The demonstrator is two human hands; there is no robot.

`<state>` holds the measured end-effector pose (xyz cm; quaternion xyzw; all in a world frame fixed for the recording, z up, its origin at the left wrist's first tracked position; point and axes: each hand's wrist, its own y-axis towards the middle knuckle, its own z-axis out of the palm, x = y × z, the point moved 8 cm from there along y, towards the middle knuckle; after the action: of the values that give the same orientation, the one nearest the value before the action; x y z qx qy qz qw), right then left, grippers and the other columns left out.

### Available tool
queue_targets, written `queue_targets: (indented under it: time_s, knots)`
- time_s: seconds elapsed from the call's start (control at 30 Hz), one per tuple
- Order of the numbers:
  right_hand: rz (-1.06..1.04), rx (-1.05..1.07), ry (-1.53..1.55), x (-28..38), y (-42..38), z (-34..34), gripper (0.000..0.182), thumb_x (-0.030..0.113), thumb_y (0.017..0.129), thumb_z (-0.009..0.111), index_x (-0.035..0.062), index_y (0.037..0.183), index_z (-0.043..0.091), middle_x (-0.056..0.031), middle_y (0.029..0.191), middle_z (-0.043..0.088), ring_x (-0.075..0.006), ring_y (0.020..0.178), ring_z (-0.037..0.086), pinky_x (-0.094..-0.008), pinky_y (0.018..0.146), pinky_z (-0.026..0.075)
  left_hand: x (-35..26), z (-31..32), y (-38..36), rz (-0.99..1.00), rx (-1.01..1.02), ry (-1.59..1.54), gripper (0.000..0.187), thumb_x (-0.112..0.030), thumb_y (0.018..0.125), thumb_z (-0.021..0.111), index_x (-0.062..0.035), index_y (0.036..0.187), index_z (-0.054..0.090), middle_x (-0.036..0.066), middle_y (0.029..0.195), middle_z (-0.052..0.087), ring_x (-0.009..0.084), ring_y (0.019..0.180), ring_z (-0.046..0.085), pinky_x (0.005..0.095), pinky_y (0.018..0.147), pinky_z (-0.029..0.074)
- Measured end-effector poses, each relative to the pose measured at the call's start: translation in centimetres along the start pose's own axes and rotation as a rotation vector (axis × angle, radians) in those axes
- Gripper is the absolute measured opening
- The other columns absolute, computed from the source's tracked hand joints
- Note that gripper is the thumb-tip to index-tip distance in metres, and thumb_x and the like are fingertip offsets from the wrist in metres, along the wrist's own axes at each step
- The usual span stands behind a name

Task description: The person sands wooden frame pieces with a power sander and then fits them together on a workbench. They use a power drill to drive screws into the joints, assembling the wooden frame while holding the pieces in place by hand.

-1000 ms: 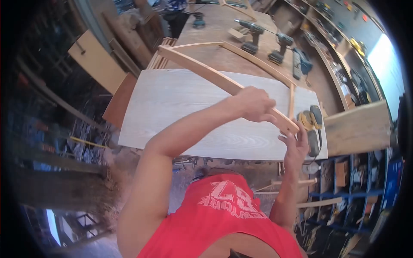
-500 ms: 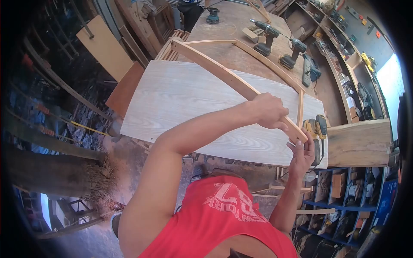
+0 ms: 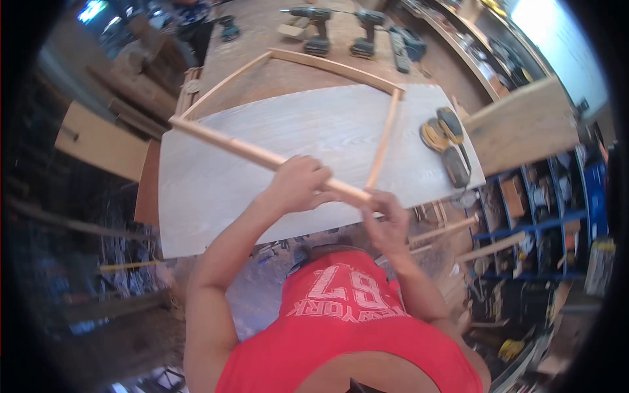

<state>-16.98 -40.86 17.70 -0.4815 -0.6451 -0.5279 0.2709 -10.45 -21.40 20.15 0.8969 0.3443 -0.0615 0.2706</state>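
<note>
Holding the frame (image 3: pixel 242 149), seemingly already joined on four sides, above the board (image 3: pixel 275 131), closing left fingers (image 3: pixel 321 175) round one bar, pinching its end with right fingers (image 3: pixel 381 196), remaining work unclear.

Glaring white light upper right, dim left side, fisheye edges bending into black, hands (image 3: pixel 341 200) and far tools (image 3: pixel 341 29) softly blurred

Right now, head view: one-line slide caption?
Left hand and right hand holding a wooden frame over a pale board, sander at the board's right end.
</note>
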Motion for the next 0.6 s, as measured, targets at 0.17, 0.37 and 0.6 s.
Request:
queue_targets:
  time_s: [0.17,0.37,0.6]
  knots:
    - [-0.062,0.116,-0.010,-0.2,-3.9,5.7,0.018,-0.001,0.082,0.075,0.0025,0.095,0.063,-0.0175,0.098,0.071,-0.0267,0.078,0.072,-0.0341,0.070,0.058,2.4,1.3,-7.5,-0.056,0.063,-0.059,0.048,-0.046,0.069,0.087,-0.0078,0.088,0.065,0.009,0.083,0.059,0.0307,0.083,0.058,0.0431,0.075,0.044]
    - [-0.344,0.177,-0.068,1.1,-5.1,8.5,0.019,0.001,0.080,0.076,0.0039,0.094,0.063,-0.0137,0.102,0.071,-0.0336,0.085,0.070,-0.0398,0.070,0.058,2.7,1.0,-11.2,-0.072,-0.003,-0.027,0.049,-0.040,0.066,0.089,-0.0069,0.091,0.063,0.009,0.089,0.061,0.0308,0.086,0.058,0.0426,0.078,0.042]
    - [0.200,0.394,0.272,-2.2,-3.3,9.3,0.053,0.016,0.084,0.082,0.0011,0.126,0.055,-0.0154,0.109,0.068,-0.0213,0.083,0.071,-0.0345,0.070,0.058,2.1,-1.2,-17.8,-0.111,0.049,-0.021,0.053,-0.038,0.064,0.089,-0.0076,0.097,0.061,0.009,0.092,0.061,0.0303,0.089,0.059,0.0444,0.083,0.041]
